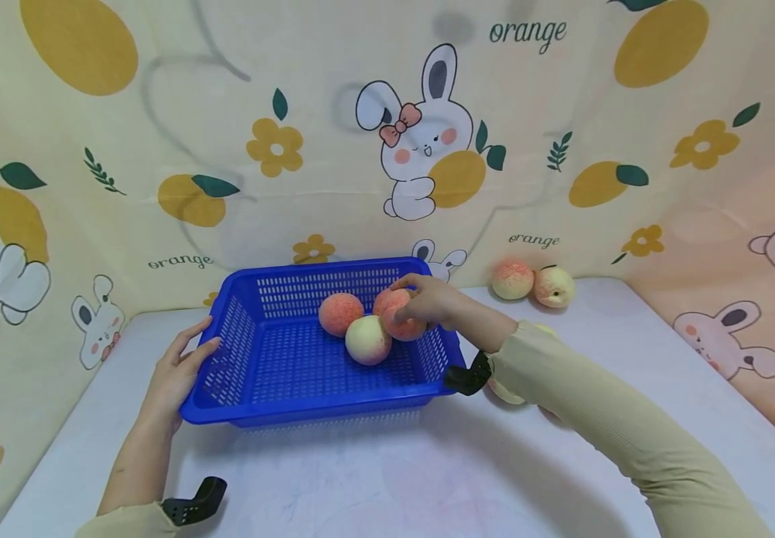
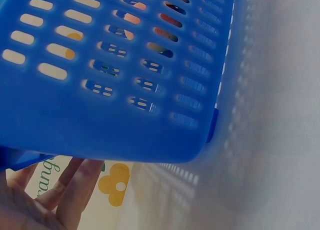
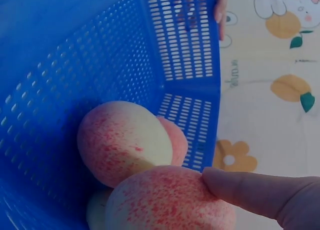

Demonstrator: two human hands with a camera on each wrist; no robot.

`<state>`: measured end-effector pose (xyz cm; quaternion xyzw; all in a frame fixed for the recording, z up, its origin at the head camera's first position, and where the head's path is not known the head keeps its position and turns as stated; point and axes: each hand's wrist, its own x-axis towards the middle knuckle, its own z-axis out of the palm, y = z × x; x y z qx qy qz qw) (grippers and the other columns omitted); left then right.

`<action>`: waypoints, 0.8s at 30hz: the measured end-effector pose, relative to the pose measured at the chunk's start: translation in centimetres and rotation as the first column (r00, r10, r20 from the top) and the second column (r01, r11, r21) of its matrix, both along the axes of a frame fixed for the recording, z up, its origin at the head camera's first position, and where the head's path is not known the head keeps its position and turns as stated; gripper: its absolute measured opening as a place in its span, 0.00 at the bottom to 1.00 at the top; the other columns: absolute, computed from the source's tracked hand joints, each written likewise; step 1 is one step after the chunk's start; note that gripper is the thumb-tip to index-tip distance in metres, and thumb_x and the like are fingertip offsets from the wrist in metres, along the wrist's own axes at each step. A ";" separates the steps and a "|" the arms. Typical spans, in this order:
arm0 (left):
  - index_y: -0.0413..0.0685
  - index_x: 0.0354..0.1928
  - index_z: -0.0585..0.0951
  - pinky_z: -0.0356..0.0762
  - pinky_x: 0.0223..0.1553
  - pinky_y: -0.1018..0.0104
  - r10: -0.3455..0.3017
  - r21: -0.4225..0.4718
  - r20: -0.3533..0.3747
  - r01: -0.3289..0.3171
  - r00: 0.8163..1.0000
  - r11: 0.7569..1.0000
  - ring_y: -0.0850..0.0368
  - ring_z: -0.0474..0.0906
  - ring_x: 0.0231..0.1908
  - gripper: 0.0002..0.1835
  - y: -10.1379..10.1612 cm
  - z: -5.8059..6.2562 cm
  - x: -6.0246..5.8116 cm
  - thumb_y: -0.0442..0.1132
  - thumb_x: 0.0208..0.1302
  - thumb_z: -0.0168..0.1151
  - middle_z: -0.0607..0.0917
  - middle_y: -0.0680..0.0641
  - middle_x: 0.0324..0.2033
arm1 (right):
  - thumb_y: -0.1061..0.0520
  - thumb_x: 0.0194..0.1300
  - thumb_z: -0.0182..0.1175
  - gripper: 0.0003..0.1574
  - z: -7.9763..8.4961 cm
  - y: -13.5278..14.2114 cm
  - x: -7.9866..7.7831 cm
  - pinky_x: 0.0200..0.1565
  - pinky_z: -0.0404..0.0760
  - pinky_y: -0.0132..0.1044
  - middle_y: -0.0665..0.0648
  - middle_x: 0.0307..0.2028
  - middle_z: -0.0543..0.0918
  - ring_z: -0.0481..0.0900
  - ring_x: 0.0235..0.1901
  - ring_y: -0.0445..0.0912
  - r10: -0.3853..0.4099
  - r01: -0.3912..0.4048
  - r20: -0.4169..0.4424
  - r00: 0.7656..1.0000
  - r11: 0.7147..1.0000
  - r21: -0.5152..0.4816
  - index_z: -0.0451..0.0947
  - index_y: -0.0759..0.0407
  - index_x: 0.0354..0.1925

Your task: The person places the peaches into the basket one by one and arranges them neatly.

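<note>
A blue plastic basket (image 1: 273, 359) with slotted walls stands in the middle of the head view. At its left end my left hand (image 1: 177, 373) grips the rim, and its fingers (image 2: 80, 195) show below the basket wall in the left wrist view. Inside the basket's right half, my right hand (image 1: 427, 299) holds a reddish peach (image 1: 403, 317), thumb and fingers around it. Close beside that one lie a red peach (image 1: 340, 314) and a pale peach (image 1: 368, 342). Another peach (image 1: 382, 300) is partly hidden behind the held one.
Two peaches, one reddish (image 1: 512, 279) and one pale (image 1: 554, 287), sit at the back right of the white table (image 1: 333, 478). Under the right sleeve (image 1: 602, 403) another peach (image 1: 507, 391) peeks out. A patterned cloth (image 1: 333, 67) hangs behind the table.
</note>
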<state>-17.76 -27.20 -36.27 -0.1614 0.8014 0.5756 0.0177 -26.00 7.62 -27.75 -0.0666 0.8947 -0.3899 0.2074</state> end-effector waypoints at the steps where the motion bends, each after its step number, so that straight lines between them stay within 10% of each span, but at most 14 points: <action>1: 0.67 0.75 0.50 0.75 0.55 0.44 -0.001 0.000 0.000 0.001 1.000 1.000 0.32 0.65 0.63 0.36 0.0 0.0 0.0 0.61 0.69 0.47 0.58 0.31 0.70 | 0.61 0.58 0.65 0.37 0.0 0.1 0.0 0.39 0.81 0.42 0.65 0.60 0.71 0.75 0.43 0.52 0.002 -0.002 0.011 1.000 1.000 -0.006 0.66 0.55 0.65; 24: 0.66 0.75 0.49 0.75 0.55 0.45 -0.005 0.002 -0.021 0.005 1.000 1.000 0.33 0.64 0.64 0.36 0.2 0.1 0.1 0.60 0.70 0.46 0.56 0.33 0.71 | 0.62 0.67 0.53 0.33 -1.6 0.8 0.0 0.53 0.78 0.53 0.66 0.68 0.62 0.64 0.66 0.62 0.089 -0.049 0.192 0.977 0.978 -0.203 0.60 0.66 0.68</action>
